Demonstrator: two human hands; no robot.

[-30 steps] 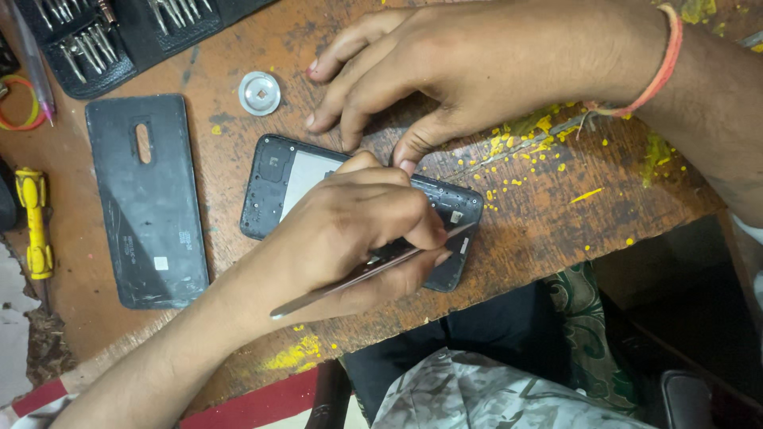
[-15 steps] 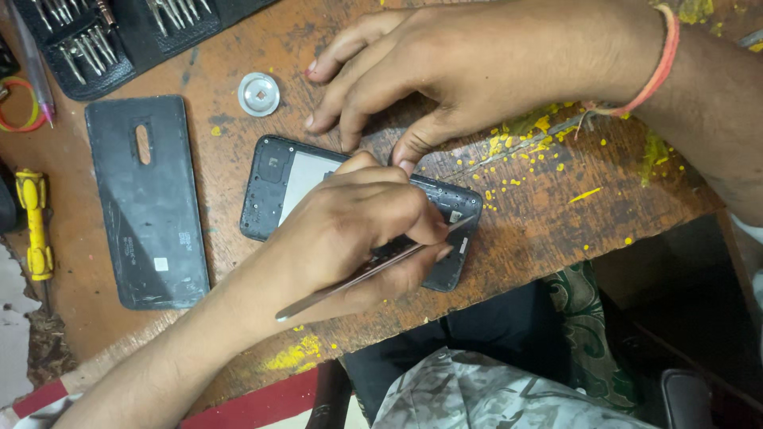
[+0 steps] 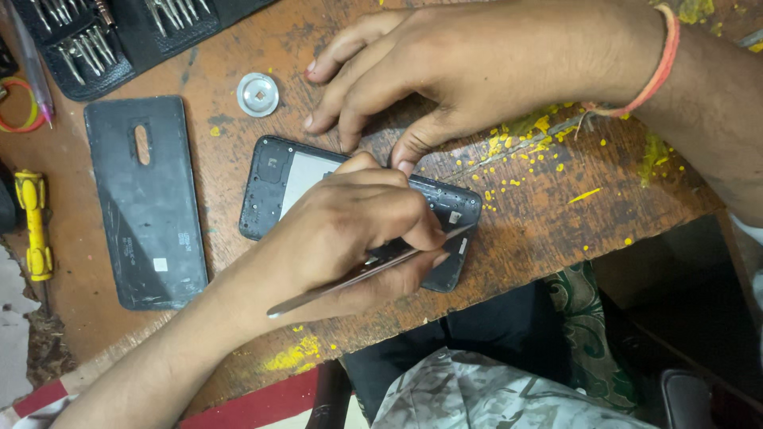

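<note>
Carefully, my left hand (image 3: 350,230) pinches thin metal tweezers (image 3: 358,274) over the opened phone (image 3: 278,183); my right hand (image 3: 469,71) steadies its rigid edge. Its exposed insides look fragile.

a black back cover (image 3: 145,202) is lying at left, a round silver disc (image 3: 257,94) sitting above it, a screwdriver bit case (image 3: 119,36) resting upper left, a yellow tool (image 3: 34,226) lying at the far left edge

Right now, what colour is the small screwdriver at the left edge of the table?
Yellow screwdriver, seen best in the head view.
</note>
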